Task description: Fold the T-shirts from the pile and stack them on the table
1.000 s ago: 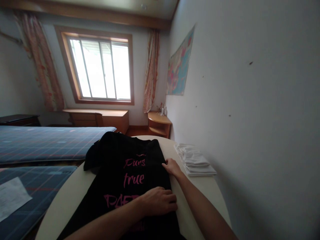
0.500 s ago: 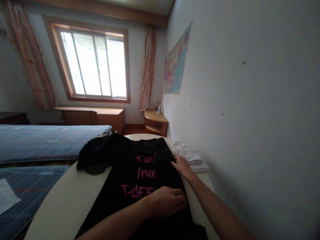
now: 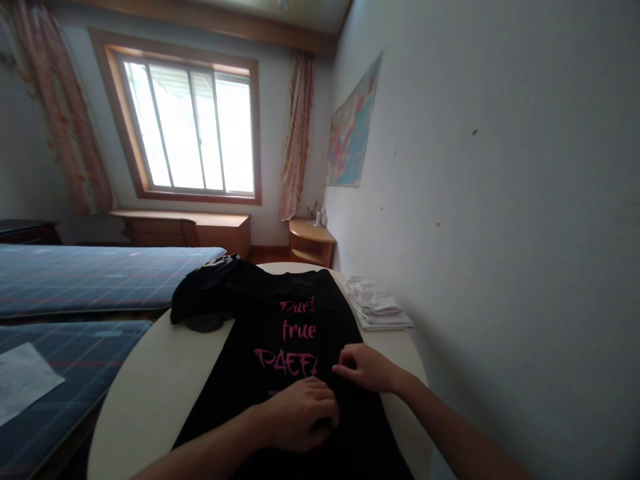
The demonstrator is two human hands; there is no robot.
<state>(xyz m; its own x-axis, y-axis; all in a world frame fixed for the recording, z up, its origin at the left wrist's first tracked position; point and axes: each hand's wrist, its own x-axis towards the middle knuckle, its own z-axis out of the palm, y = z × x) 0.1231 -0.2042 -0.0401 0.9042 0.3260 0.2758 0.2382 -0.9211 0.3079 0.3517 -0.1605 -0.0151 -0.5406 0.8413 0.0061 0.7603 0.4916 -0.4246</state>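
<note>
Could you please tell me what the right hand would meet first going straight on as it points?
Most likely the black shirt, around its pink lettering; whether the right hand now touches it is unclear.

Shirt [image 3: 295,345] on table [image 3: 160,380], left of cloth stack [image 3: 377,305]

Head view, close over table [image 3: 145,373], facing forward-down toward window [image 3: 187,127].
</note>
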